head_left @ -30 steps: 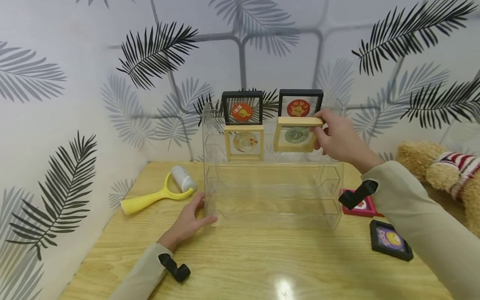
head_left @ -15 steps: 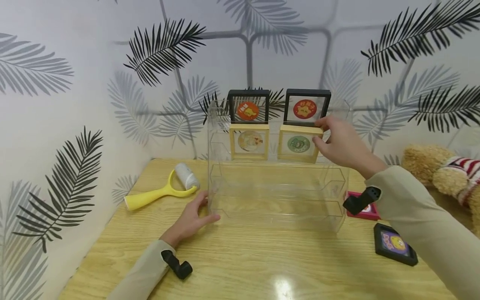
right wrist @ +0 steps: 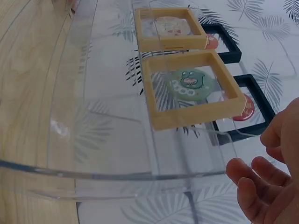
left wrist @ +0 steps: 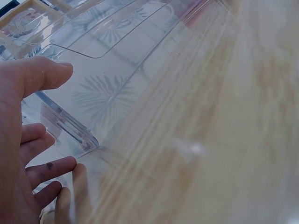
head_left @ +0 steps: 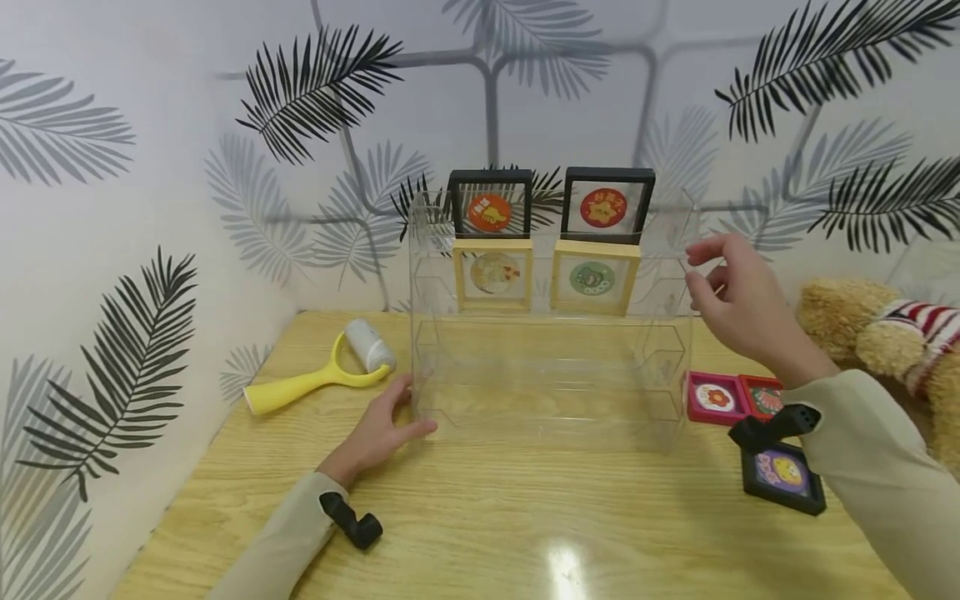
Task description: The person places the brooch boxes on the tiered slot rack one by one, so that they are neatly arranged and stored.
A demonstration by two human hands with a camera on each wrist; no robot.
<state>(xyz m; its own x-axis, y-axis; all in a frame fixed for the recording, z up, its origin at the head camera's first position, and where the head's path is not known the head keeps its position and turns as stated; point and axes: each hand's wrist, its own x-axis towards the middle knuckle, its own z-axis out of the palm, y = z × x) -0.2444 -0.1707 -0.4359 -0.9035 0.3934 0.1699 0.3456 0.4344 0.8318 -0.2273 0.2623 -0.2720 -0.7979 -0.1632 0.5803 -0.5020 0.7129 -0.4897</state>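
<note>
A clear acrylic tiered rack stands on the table. My left hand rests at its lower left corner, thumb in front and fingers along the outer side; in the left wrist view the fingers are loosely spread beside the panel's edge. My right hand hovers at the rack's upper right side, fingers loosely bent and holding nothing. Two light wood-coloured frames, one with a green round picture and one with a pale round picture, sit side by side. Behind and above them stand two black frames, the left and the right.
On the table right of the rack lie a pink-red frame, a red frame and a black frame with a purple picture. A teddy bear lies at the far right. Left of the rack is a yellow-handled lint roller.
My right hand lowered the light frame with the green picture into the rack beside the other, let go and moved right. My left hand stayed at the rack's corner.
</note>
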